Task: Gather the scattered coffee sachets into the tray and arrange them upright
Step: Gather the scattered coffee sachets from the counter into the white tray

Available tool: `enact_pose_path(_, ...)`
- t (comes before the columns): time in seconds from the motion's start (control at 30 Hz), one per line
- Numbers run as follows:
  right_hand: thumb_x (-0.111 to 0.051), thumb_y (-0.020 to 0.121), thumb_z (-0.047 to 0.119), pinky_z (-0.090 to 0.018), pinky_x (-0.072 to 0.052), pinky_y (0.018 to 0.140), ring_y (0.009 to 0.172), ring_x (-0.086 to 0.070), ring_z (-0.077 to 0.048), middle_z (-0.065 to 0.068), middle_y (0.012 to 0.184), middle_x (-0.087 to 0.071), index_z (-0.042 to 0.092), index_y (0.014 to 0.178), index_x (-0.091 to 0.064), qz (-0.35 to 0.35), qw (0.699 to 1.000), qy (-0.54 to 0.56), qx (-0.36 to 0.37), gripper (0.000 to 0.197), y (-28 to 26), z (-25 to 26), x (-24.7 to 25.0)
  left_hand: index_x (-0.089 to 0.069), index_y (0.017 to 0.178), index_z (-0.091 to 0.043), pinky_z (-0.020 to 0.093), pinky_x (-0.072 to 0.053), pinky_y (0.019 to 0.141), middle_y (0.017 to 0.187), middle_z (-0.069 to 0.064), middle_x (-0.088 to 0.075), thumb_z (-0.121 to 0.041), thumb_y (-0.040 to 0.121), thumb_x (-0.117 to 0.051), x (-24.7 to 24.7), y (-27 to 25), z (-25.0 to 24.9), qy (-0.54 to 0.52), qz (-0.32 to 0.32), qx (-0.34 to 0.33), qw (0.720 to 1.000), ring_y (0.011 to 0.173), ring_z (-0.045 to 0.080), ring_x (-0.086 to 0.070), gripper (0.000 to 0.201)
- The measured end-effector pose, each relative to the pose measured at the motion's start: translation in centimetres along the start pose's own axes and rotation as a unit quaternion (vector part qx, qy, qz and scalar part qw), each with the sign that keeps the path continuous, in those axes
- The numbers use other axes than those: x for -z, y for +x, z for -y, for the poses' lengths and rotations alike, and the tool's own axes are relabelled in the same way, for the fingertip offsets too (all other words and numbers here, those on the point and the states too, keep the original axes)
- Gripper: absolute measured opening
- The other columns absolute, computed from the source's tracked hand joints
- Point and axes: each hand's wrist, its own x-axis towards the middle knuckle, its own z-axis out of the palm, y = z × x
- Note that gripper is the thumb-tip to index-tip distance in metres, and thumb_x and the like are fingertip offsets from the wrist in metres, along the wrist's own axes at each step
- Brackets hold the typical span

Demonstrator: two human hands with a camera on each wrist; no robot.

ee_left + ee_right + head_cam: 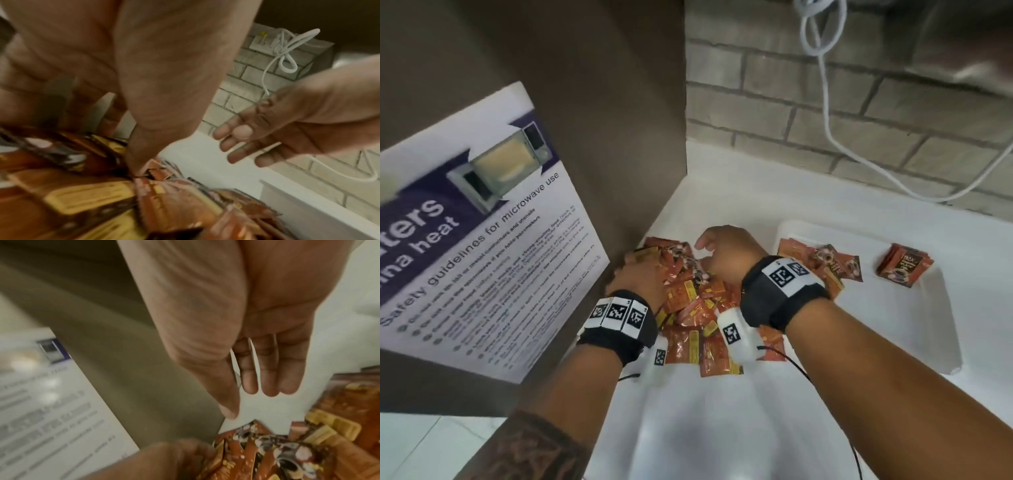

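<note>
A heap of orange coffee sachets (695,308) lies on the white counter against a brown panel. My left hand (640,274) is at the heap's left edge, its fingers curled round a bunch of sachets (246,454) and its thumb (139,154) pressing down on them. My right hand (705,246) hovers over the far side of the heap with straight fingers (269,378) and holds nothing; the left wrist view shows its open palm (267,129). The white tray (945,335) stands to the right. A few flat sachets (822,260) and a small stack (904,265) are in it.
A brown panel with a microwave safety poster (482,240) closes off the left side. A brick wall (774,85) runs along the back, with a white cable (832,120) hanging from a socket (265,40). Bare white counter (705,411) lies in front of the heap.
</note>
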Motion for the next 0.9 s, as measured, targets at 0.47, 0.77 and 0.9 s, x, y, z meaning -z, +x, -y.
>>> enact_pose_path(0.47,-0.081,0.076,0.017,-0.043,-0.044,0.101,0.130,-0.041,-0.038,-0.012,0.140,-0.043,0.020,0.153,-0.030,0.102,0.982,-0.155,-0.034,0.093,7.6,2.3,-5.7,-0.058,0.107,-0.009,0.034,-0.052,0.075,0.103,0.011,-0.064,-0.041,0.087,-0.057,-1.2,0.2,2.5,-0.131,-0.072,-0.074,0.986,0.093,0.030,-0.065,0.038)
enact_pose_path(0.77,-0.090,0.067,0.027,-0.036,-0.055,0.084,0.101,-0.061,-0.027,-0.008,0.119,-0.057,0.013,0.120,-0.060,0.097,0.982,-0.146,-0.063,0.062,7.3,2.2,-5.3,-0.039,0.119,-0.010,0.044,-0.054,0.089,0.111,0.018,-0.063,-0.019,0.073,-0.082,-0.7,0.0,2.1,-0.214,-0.119,-0.059,0.968,0.103,0.036,-0.062,0.064)
enact_pose_path(0.9,-0.081,0.079,0.019,-0.031,-0.051,0.077,0.101,-0.063,-0.025,-0.009,0.114,-0.065,0.008,0.119,-0.059,0.087,0.987,-0.127,-0.051,0.047,7.3,2.0,-4.9,-0.041,0.125,-0.015,0.040,-0.054,0.085,0.108,0.015,-0.064,-0.021,0.079,-0.077,-0.2,0.5,1.8,-0.246,-0.128,-0.072,0.958,0.098,0.033,-0.064,0.059)
